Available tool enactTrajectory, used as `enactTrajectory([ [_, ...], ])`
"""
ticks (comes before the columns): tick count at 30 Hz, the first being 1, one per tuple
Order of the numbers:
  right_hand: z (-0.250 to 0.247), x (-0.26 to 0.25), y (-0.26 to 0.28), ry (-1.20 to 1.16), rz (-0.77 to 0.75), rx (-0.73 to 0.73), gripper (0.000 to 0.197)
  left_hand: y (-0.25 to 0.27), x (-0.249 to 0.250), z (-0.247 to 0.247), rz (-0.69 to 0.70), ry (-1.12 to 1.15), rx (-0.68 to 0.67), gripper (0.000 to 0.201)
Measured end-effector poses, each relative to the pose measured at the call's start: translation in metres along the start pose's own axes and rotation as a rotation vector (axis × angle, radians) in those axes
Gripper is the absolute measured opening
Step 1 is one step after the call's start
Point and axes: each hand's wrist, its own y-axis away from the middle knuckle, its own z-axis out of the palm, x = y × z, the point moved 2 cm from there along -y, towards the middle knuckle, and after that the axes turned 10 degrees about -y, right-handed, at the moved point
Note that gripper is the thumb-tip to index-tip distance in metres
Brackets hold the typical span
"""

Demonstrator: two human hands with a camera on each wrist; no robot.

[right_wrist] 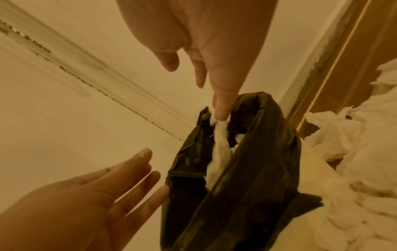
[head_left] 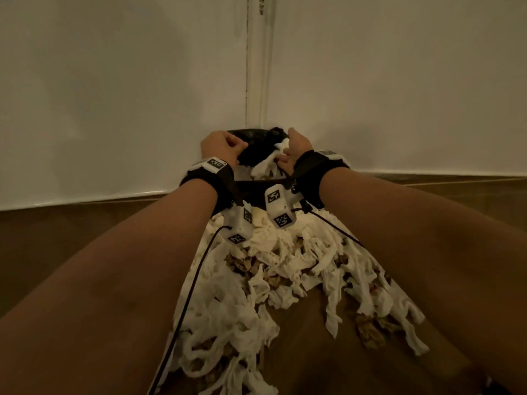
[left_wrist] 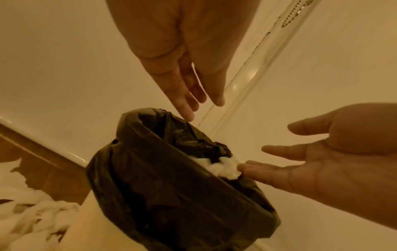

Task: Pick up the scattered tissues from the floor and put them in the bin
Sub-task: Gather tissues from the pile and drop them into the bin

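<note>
A bin with a black liner stands in the wall corner. A wad of white tissue lies at its mouth, partly draped over the near rim. My left hand hovers over the liner's left rim, fingers straight and holding nothing. My right hand is at the right rim, and one straight fingertip touches a tissue strip that hangs into the liner. Several scattered tissues cover the floor in front of the bin.
White walls meet in a corner right behind the bin, with a skirting board along the brown wooden floor. Brown scraps lie among the tissues. Black cables hang from my wrist cameras.
</note>
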Motion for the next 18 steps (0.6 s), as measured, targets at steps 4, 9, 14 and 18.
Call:
enactTrajectory([
  [4, -0.006, 0.004, 0.000, 0.073, -0.070, 0.025, 0.051, 0.002, -0.003, -0.003, 0.020, -0.096, -0.011, 0.021],
  [9, -0.020, 0.007, 0.013, 0.155, -0.130, 0.043, 0.051, 0.012, 0.000, -0.003, 0.080, -0.195, -0.008, 0.026],
  [14, -0.052, 0.016, 0.038, 0.133, -0.199, 0.139, 0.046, 0.037, 0.008, 0.008, 0.203, -0.224, 0.044, 0.029],
  [18, -0.100, 0.058, 0.060, 0.321, -0.195, 0.219, 0.036, 0.071, 0.011, 0.036, 0.367, -0.193, -0.025, 0.026],
])
